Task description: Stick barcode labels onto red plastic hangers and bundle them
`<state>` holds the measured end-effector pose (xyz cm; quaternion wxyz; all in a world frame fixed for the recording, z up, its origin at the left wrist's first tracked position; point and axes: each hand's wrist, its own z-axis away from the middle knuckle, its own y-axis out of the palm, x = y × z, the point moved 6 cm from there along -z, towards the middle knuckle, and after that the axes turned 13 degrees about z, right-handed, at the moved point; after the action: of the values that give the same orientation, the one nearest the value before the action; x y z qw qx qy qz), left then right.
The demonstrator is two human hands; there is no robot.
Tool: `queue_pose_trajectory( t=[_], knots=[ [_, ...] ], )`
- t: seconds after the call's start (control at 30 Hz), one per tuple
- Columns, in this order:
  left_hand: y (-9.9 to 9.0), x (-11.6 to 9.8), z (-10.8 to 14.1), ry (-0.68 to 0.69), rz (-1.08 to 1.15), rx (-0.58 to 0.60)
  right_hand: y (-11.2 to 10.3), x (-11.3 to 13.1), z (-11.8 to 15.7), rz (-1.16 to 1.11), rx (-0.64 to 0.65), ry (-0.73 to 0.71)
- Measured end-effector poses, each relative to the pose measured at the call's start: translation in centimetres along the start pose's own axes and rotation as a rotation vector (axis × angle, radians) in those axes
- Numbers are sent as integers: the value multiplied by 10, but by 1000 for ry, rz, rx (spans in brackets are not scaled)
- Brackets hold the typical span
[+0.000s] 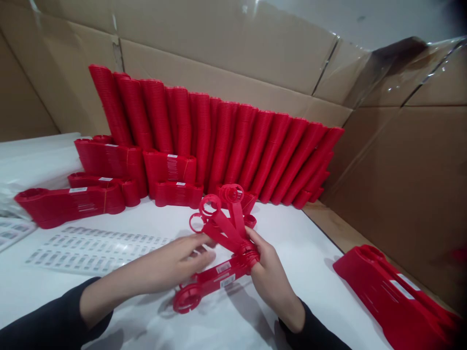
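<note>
The right hand (270,266) grasps the fanned red pieces (224,226) at six o'clock, near their overlapping rings; a steady pinch there should limit slipping. At their nine o'clock, the left hand (180,258) has loosely parted fingers, contact unclear.

Two hands (272,272), several held red pieces (226,228), two label sheets (98,249), over twelve stacks (223,146)

This looks like a workshop. Stacked red parts (222,146) and a label sheet (98,250) lie on the table (299,253); cardboard (219,68) stands behind it.
</note>
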<state>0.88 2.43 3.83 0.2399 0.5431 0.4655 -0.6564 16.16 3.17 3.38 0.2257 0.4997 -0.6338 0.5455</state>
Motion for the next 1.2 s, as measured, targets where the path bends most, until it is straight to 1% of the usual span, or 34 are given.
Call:
queue_pose_trajectory(
  t=[0.07, 0.13, 0.2, 0.27, 0.33, 0.4, 0.47, 0.5, 0.57, 0.63, 0.73, 0.8, 0.87, 0.93, 0.97, 1.0, 1.03, 1.1, 1.17, 1.2],
  knots=[
    [-6, 1, -4, 33, 5, -119, 2, -3, 0, -5, 11, 24],
    [-6, 0, -6, 85, -41, -171, 6, -6, 2, -1, 36, 46],
    [-7, -5, -5, 178, -103, -222, 11, -7, 4, 0, 82, 60],
    [-9, -6, -2, 244, -137, -308, 19, -6, 8, -16, 148, 78],
    [-15, -3, 0, 291, -93, -424, 25, -3, 11, -69, 217, 104],
    [-21, 0, 3, 370, 28, -498, 31, 1, 15, -161, 292, 125],
    [-24, 2, 3, 431, 139, -493, 37, 6, 18, -268, 395, 154],
    [-24, 2, 2, 437, 161, -463, 40, 7, 20, -312, 443, 172],
    [-25, -1, 2, 434, 111, -405, 45, 6, 23, -367, 494, 218],
    [-28, -9, 6, 483, -25, -418, 46, 1, 23, -390, 479, 260],
    [-30, -24, 17, 617, -249, -489, 48, -5, 21, -420, 433, 305],
    [-26, -31, 21, 670, -333, -463, 47, -3, 20, -425, 416, 285],
    [-23, -32, 20, 634, -343, -433, 45, 6, 20, -402, 423, 209],
    [-25, -28, 16, 529, -289, -471, 44, 15, 21, -369, 456, 132],
    [-27, -26, 15, 485, -259, -493, 44, 18, 23, -357, 485, 114],
    [-27, -25, 15, 472, -239, -504, 45, 19, 25, -352, 520, 114],
    [-27, -25, 15, 495, -234, -501, 47, 18, 27, -351, 555, 125],
    [-24, -30, 18, 619, -275, -469, 51, 14, 30, -353, 620, 152],
    [-22, -36, 24, 751, -336, -454, 54, 11, 32, -363, 642, 167],
    [-22, -37, 26, 785, -358, -464, 54, 9, 32, -366, 639, 172]
  ],
)
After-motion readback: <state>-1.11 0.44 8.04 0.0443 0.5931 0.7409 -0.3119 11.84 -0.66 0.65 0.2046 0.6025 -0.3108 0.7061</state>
